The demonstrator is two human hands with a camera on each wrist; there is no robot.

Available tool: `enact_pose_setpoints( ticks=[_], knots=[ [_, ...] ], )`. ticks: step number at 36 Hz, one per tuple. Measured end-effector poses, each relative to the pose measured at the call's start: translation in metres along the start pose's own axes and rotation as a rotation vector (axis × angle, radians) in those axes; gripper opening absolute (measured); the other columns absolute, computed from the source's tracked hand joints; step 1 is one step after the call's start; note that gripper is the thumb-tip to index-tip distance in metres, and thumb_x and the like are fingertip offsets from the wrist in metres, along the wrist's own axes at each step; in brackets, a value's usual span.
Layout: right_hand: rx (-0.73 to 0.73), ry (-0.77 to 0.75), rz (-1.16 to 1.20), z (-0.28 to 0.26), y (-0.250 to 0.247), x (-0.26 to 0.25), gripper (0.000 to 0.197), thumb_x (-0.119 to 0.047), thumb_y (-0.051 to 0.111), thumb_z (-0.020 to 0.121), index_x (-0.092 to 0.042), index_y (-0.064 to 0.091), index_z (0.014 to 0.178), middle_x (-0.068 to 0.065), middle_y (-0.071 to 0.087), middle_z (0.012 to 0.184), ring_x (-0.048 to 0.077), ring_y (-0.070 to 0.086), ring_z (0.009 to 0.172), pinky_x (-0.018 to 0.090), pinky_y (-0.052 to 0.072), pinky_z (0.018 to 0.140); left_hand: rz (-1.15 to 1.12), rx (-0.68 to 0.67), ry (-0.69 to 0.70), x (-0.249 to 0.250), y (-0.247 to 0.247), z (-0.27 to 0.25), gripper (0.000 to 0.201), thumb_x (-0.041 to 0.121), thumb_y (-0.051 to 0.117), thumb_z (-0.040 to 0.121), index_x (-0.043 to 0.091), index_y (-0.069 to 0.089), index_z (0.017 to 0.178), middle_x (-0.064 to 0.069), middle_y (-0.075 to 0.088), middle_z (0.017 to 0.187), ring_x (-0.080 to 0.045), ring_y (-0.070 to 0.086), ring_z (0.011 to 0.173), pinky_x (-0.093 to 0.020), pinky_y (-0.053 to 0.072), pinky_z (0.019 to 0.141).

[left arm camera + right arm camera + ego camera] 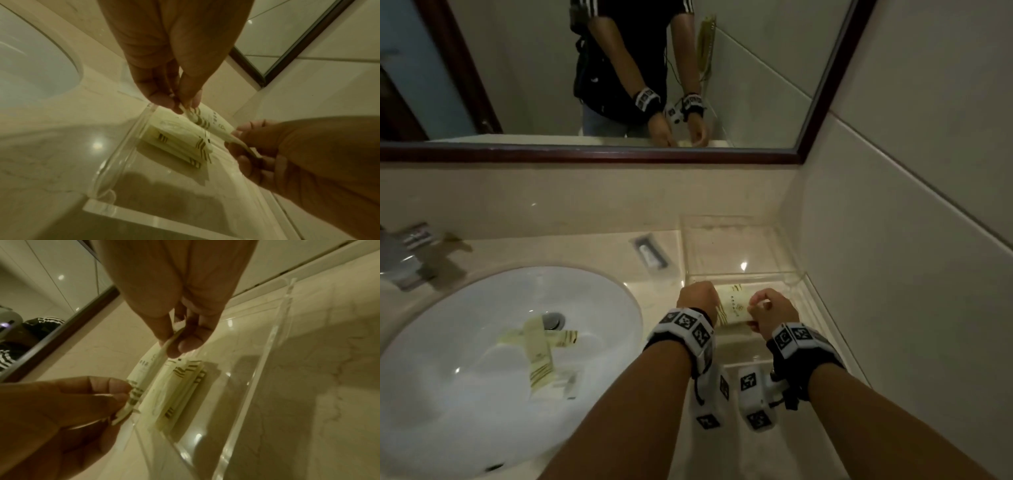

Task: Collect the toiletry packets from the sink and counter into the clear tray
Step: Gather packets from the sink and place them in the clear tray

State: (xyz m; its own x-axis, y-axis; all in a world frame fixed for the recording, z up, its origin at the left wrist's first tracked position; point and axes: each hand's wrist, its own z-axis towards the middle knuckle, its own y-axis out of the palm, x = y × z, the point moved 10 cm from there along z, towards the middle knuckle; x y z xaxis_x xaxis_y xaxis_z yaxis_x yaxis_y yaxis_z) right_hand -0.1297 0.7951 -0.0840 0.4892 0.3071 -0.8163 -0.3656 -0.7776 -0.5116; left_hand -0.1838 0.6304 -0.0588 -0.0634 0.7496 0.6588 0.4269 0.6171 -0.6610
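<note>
From the head view we see our left hand (697,296) and right hand (770,310) side by side over the clear tray (736,274), which sits on the counter (592,250) against the tiled wall, right of the sink (465,394). Between the two hands we hold a pale packet (734,308), each hand pinching one end. Several more packets (541,356) lie crossed in the sink basin beside the drain, and a dark-edged sachet (650,253) lies flat on the counter just left of the tray. The mirror (619,68) above reflects our arms. In the left wrist view, our left fingers (162,97) pinch the striped end of the held packet (213,123), while the right hand (267,154) grips its other end; below it, a stack of packets (180,142) rests on the tray floor near the tray's wall (127,142). In the right wrist view, our right fingers (185,342) pinch the packet's (144,368) edge, the left hand (61,402) holds the striped end, and the stacked packets (174,395) lie inside the tray (267,361) just beside the held one.
</note>
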Motion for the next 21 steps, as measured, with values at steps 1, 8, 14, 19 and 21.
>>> enact_pose_setpoints(
  ticks=[1,8,14,19,21],
  knots=[
    [-0.004,-0.006,-0.01,0.005,0.002,0.003,0.03,-0.006,0.057,0.086,-0.025,0.056,0.063,0.01,0.065,0.088,0.033,0.067,0.082,0.041,0.06,0.069,0.007,0.008,-0.006,-0.001,0.001,0.004,0.033,-0.005,0.043,0.091,0.001,0.066,0.113,-0.017,0.06,0.126,-0.03,0.058,0.117,-0.034,0.048,0.101],
    [-0.045,-0.061,-0.107,0.026,0.019,0.004,0.024,-0.009,0.054,0.09,-0.026,0.07,0.086,0.004,0.069,0.106,0.023,0.064,0.099,0.03,0.052,0.091,0.054,0.075,-0.015,-0.008,0.001,0.031,0.034,0.001,0.041,0.095,0.003,0.062,0.122,-0.015,0.054,0.135,-0.027,0.054,0.123,-0.029,0.042,0.106],
    [-0.103,-0.081,-0.263,0.035,0.03,0.01,0.026,-0.012,0.058,0.089,-0.019,0.068,0.112,0.004,0.061,0.122,0.022,0.059,0.11,0.027,0.048,0.094,0.253,0.088,0.001,-0.013,0.015,0.037,0.031,0.004,0.047,0.093,0.006,0.061,0.121,-0.015,0.048,0.133,-0.031,0.051,0.121,-0.037,0.046,0.104],
    [-0.061,-0.064,-0.454,0.036,0.028,0.013,0.021,-0.029,0.062,0.086,-0.036,0.068,0.105,0.006,0.05,0.121,0.027,0.052,0.112,0.041,0.051,0.094,0.326,0.095,-0.032,-0.022,0.018,0.038,0.034,0.015,0.051,0.094,0.018,0.057,0.127,-0.01,0.037,0.135,-0.031,0.038,0.125,-0.039,0.038,0.107],
    [-0.074,-0.034,-0.47,0.035,0.029,0.015,0.025,-0.031,0.058,0.087,-0.038,0.067,0.109,0.007,0.047,0.123,0.028,0.051,0.113,0.042,0.049,0.096,0.326,0.09,-0.032,-0.022,0.018,0.039,0.035,0.015,0.052,0.093,0.021,0.057,0.127,-0.009,0.035,0.135,-0.031,0.036,0.126,-0.039,0.037,0.108]
  ],
)
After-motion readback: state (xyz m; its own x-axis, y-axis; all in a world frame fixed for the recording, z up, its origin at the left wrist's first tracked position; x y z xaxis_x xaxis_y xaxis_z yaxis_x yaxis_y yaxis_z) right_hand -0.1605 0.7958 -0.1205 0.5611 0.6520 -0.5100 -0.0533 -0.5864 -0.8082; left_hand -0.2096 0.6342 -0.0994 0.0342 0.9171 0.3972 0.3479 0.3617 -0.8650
